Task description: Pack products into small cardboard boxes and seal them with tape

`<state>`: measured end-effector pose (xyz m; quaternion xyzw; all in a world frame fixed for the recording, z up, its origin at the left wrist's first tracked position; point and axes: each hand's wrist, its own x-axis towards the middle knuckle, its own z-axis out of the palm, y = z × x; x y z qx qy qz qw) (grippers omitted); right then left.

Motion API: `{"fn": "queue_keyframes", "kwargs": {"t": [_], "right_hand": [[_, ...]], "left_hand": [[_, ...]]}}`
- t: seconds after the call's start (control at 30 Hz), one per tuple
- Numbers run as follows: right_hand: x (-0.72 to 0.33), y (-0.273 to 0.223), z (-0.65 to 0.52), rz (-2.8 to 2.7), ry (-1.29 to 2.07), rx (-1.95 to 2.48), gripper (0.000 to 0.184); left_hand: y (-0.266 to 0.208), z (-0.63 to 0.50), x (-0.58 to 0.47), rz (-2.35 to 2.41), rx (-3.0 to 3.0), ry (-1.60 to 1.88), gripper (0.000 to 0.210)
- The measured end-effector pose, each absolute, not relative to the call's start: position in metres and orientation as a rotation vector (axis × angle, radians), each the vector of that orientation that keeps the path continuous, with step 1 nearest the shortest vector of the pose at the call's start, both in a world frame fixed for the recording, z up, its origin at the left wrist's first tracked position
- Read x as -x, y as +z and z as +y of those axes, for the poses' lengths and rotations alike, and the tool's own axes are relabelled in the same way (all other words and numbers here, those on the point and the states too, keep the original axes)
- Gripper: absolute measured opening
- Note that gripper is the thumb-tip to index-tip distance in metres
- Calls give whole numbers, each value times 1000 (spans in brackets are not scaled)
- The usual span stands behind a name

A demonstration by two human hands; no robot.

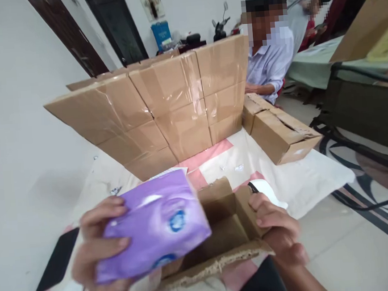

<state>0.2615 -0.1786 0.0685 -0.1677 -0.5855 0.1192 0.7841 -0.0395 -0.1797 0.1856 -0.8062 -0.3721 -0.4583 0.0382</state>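
My left hand [99, 249] grips a purple soft pack [160, 224] with blue round logos, perhaps tissues, by its left end. The pack is tilted over the left part of an open cardboard box [225, 226] and hides some of it. Torn, rough edges line the box's near side, and its visible inside is bare brown card. My right hand [279, 228] has its fingers curled over the box's right wall. Just behind those fingers lies a white rounded object [268, 192] with a black part; its kind is unclear.
A tall taped cardboard partition [181, 115] stands ahead on the cloth [298, 184]. Right of it sits a torn-topped carton [276, 132]. A black flat object [58, 259] lies left. Across from me sits a person [270, 63]; another stands behind. Dark cables [360, 204] run along the right floor.
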Motion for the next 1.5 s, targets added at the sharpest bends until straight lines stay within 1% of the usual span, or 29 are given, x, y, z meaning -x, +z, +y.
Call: {"fn": "queue_keyframes", "kwargs": {"t": [0.07,0.1,0.17,0.2,0.27,0.4,0.5,0.63,0.7,0.77,0.87,0.9,0.97,1.0,1.03,1.1,1.2,1.27,1.3,1.33,1.4,1.43,1.47,1.5], "right_hand": [[-258,64,-177,-1255,231,357,47],[-257,61,-177,-1255,229,353,45],[-255,58,-180,-1253,253,368,42],[-255,57,-181,-1256,266,388,40],[-257,58,-183,-1280,268,420,37],[-259,64,-184,-1299,253,489,32],[-256,66,-181,-1294,257,520,31],[-250,66,-179,-1295,245,535,31],[-249,65,-178,-1292,208,569,32],[-249,63,-179,-1282,180,621,31],[-250,56,-186,-1161,110,760,29],[-251,52,-189,-1108,98,808,33],[-254,44,-198,-1094,152,819,48],[-256,40,-202,-1168,219,769,54],[-258,36,-207,-1289,297,712,57],[-261,32,-215,-1596,407,614,50],[-259,31,-221,-1822,389,656,27],[-251,30,-220,-1770,356,662,21],[-246,30,-219,-1722,363,670,21],[-241,30,-218,-1672,381,688,25],[-232,29,-216,-1563,421,764,46],[-228,29,-216,-1522,428,816,57],[-225,29,-216,-1498,425,869,64],[-222,28,-216,-1486,412,911,67]], "left_hand": [[180,-179,22,-927,2721,-1422,21],[176,-177,14,-834,2922,-1308,18],[163,-175,3,-733,3280,-889,23],[156,-175,-1,-696,3368,-717,24],[143,-178,-5,-674,3383,-541,21],[125,-190,-8,-652,3198,-406,14],[116,-194,-10,-691,3174,-205,18],[108,-188,-15,-891,3364,308,28],[112,-184,-18,-942,3394,423,29],[122,-184,-17,-935,3406,384,27],[144,-190,-1,-962,3380,144,16],[150,-194,8,-999,3347,11,15],[156,-209,31,-1135,3195,-341,21],[154,-218,44,-1245,3064,-547,22],[149,-228,56,-1353,2923,-735,21],[131,-248,76,-1501,2829,-962,20],[98,-270,91,-1531,2946,-971,44],[83,-273,94,-1559,2866,-1001,56],[80,-271,94,-1613,2782,-1043,62],[79,-268,94,-1683,2694,-1094,70],[84,-256,93,-1847,2567,-1104,88],[88,-250,93,-1896,2535,-1060,92],[94,-245,92,-1891,2518,-1000,92],[100,-241,92,-1817,2527,-938,88]]}}
